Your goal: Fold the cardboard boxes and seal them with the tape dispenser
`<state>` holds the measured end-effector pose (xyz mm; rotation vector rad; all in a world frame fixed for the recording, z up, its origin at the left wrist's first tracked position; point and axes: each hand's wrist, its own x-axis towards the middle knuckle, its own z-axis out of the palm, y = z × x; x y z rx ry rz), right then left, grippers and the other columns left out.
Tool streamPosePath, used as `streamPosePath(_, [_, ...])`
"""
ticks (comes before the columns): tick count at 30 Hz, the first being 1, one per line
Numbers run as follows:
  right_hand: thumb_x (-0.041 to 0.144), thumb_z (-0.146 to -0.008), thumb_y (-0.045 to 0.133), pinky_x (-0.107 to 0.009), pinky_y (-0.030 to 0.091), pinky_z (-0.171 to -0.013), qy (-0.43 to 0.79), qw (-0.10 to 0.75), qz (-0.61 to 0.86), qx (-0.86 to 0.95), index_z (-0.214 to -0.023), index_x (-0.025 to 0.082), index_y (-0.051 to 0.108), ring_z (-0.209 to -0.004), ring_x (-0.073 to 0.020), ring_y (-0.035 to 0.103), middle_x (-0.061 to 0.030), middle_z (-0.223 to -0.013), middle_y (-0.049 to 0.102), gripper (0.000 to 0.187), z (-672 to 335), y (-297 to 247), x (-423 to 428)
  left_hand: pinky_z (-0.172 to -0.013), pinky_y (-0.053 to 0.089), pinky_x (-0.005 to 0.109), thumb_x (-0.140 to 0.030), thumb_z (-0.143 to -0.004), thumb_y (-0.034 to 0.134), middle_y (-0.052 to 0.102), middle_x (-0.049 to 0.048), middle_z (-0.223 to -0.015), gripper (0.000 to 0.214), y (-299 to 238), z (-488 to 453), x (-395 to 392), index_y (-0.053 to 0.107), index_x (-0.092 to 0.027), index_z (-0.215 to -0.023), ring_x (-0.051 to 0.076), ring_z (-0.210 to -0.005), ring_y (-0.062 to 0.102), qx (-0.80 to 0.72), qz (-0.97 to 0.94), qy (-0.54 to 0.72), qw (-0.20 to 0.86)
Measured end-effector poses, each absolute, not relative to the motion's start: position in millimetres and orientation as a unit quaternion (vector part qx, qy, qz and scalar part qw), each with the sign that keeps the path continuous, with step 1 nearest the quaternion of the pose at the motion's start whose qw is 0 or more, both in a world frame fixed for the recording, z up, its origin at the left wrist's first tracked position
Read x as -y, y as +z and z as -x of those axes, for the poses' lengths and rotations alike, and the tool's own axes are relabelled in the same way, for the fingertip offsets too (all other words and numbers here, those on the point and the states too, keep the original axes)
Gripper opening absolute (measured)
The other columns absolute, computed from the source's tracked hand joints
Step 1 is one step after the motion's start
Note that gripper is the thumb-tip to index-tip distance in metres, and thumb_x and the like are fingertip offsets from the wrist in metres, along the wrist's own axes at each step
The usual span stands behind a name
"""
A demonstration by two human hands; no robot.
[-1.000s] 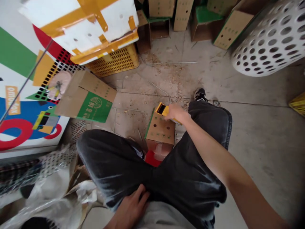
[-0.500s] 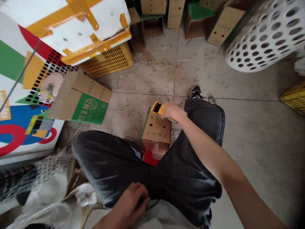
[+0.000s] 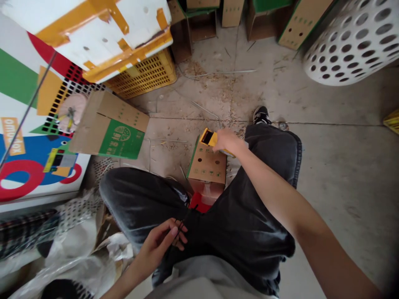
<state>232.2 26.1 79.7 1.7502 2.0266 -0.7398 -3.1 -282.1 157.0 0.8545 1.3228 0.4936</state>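
Note:
My right hand (image 3: pixel 229 140) is wrapped round a yellow hand tool (image 3: pixel 208 137) with a dark opening at its front; its exact kind is unclear. The tool is at the far right corner of a brown cardboard box (image 3: pixel 207 166) with green print and round holes, standing between my legs. Over my lap, my left hand (image 3: pixel 165 238) has its fingers curled, with a thin black cord-like strand (image 3: pixel 179 227) between thumb and fingers. A red thing (image 3: pixel 199 203) shows at the box's near end, partly hidden by my trousers.
An open carton (image 3: pixel 121 124) stands left, beside a yellow crate (image 3: pixel 149 74) under a taped white foam box (image 3: pixel 134 25). More cartons (image 3: pixel 232 12) line the back. A white perforated basket (image 3: pixel 343 54) is at the right. Plastic wrapping (image 3: pixel 77 249) lies at lower left.
My left hand has moved slightly left and up and turned, so its thumb and fingers now show with the thin black strand. My right hand stays on the yellow tool. The view has shifted a little.

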Motion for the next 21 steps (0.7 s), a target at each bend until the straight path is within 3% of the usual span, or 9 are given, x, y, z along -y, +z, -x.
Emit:
streamPosePath(3, [0.037,-0.064,0.090,-0.038,0.058,-0.090,-0.271,0.177,-0.619,-0.716,-0.129,0.008,0.068,-0.107,-0.0326,0.070,-0.0199,-0.121,0.071,0.074,-232.1,82.3,-25.2,-0.109,0.050,0.046,-0.047,-0.098,0.057,0.068,0.0146,-0.121,0.029,173.5,15.7,287.5,0.072,-0.022,-0.102,0.028,-0.126,0.060,-0.557,-0.507,0.133,0.644])
streamPosePath(5, [0.036,-0.065,0.091,-0.038,0.058,-0.090,-0.275,0.174,-0.615,-0.718,-0.129,0.007,0.068,-0.108,-0.0333,0.070,-0.0205,-0.121,0.071,0.074,-232.0,83.5,-25.0,-0.113,0.047,0.046,-0.045,-0.097,0.059,0.060,0.0133,-0.140,0.029,184.4,18.9,293.7,0.071,-0.029,-0.118,0.028,-0.137,0.052,-0.537,-0.553,0.074,0.633])
streamPosePath(7, [0.036,-0.065,0.090,-0.039,0.058,-0.091,-0.275,0.171,-0.613,-0.721,-0.130,0.005,0.067,-0.110,-0.0341,0.070,-0.0216,-0.121,0.071,0.075,-231.8,84.2,-24.9,-0.108,0.052,0.044,-0.045,-0.097,0.057,0.058,0.0108,-0.144,0.029,191.1,17.0,298.9,0.071,-0.033,-0.119,0.029,-0.135,0.054,-0.549,-0.582,0.055,0.598])
streamPosePath(12, [0.036,-0.066,0.090,-0.039,0.058,-0.091,-0.273,0.174,-0.614,-0.720,-0.128,0.006,0.068,-0.109,-0.0339,0.070,-0.0215,-0.122,0.071,0.072,-232.1,85.9,-24.2,-0.080,0.063,0.037,-0.038,-0.094,0.059,0.069,0.0108,-0.124,0.034,192.4,13.9,287.5,0.066,-0.031,-0.127,0.027,-0.105,0.070,-0.634,-0.611,0.088,0.466])
streamPosePath(16, [0.036,-0.067,0.089,-0.041,0.059,-0.091,-0.277,0.172,-0.609,-0.723,-0.129,0.004,0.067,-0.110,-0.0347,0.069,-0.0226,-0.122,0.070,0.073,-233.5,87.6,-23.0,-0.091,0.061,0.037,-0.037,-0.096,0.056,0.056,0.0074,-0.146,0.021,203.1,32.7,256.5,0.076,-0.029,-0.100,0.028,-0.120,0.065,-0.605,-0.699,0.073,0.375])
streamPosePath(19, [0.036,-0.067,0.089,-0.041,0.058,-0.092,-0.274,0.168,-0.613,-0.721,-0.130,0.005,0.067,-0.113,-0.0354,0.068,-0.0232,-0.123,0.070,0.074,-234.1,87.4,-22.7,-0.090,0.062,0.032,-0.032,-0.100,0.052,0.066,0.0037,-0.132,0.024,219.3,47.3,232.4,0.074,-0.034,-0.111,0.022,-0.112,0.070,-0.505,-0.819,0.031,0.271])
streamPosePath(21, [0.035,-0.067,0.089,-0.040,0.058,-0.093,-0.277,0.168,-0.614,-0.720,-0.129,0.006,0.068,-0.114,-0.0350,0.068,-0.0232,-0.124,0.069,0.073,-234.1,86.7,-22.7,-0.092,0.062,0.035,-0.031,-0.100,0.053,0.070,0.0031,-0.126,0.025,230.2,51.2,218.8,0.070,-0.035,-0.117,0.022,-0.113,0.069,-0.462,-0.861,0.023,0.213])
